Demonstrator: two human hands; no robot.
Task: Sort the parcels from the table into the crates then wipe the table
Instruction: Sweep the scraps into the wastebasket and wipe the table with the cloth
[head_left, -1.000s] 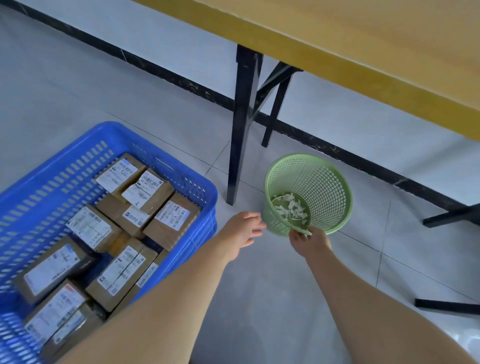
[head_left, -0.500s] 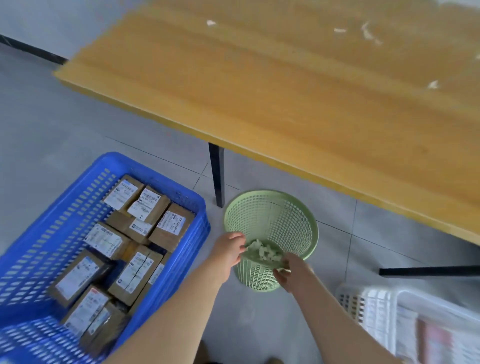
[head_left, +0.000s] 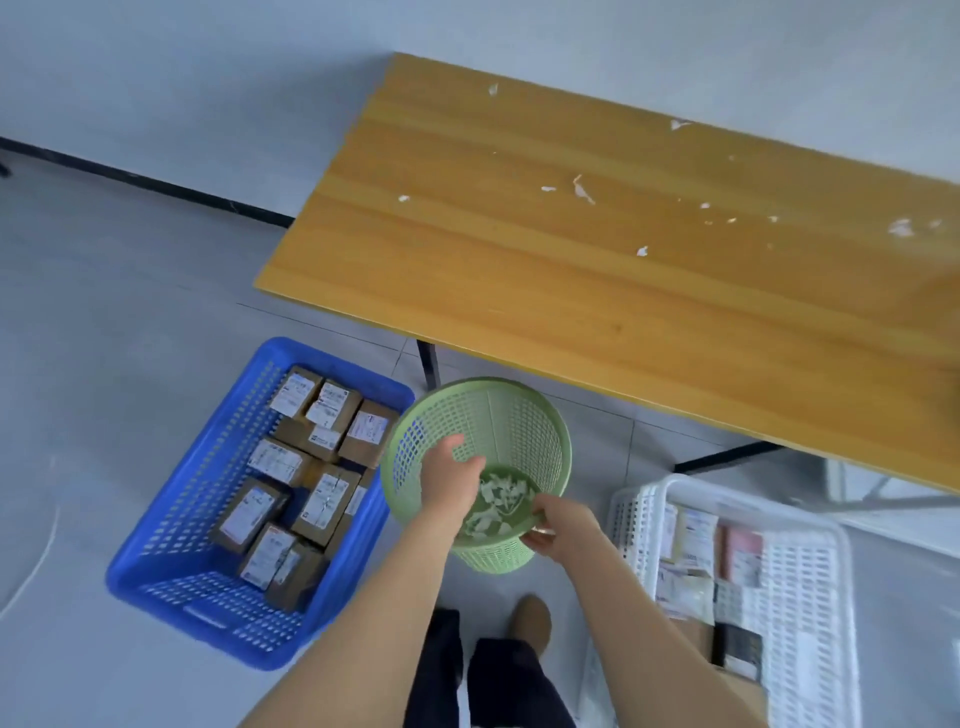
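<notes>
I hold a green mesh waste basket (head_left: 524, 431) in the air below the table's front edge, with white paper scraps (head_left: 498, 501) in its bottom. My left hand (head_left: 449, 480) grips its left rim, fingers reaching inside. My right hand (head_left: 558, 525) pinches the near rim. The yellow wooden table (head_left: 571, 291) carries several small white scraps (head_left: 582, 188). A blue crate (head_left: 208, 519) on the floor to the left holds several brown labelled parcels (head_left: 317, 504). A white crate (head_left: 810, 582) on the right holds flat parcels.
Grey tiled floor surrounds the crates. A black table leg (head_left: 428, 361) stands just behind the basket. My legs and a shoe (head_left: 530, 621) are below the basket, between the two crates. A wall with a black skirting runs at the back left.
I have stood up, so the table top now shows from above. The basket has come up off the floor. My left hand has taken hold of its rim.
</notes>
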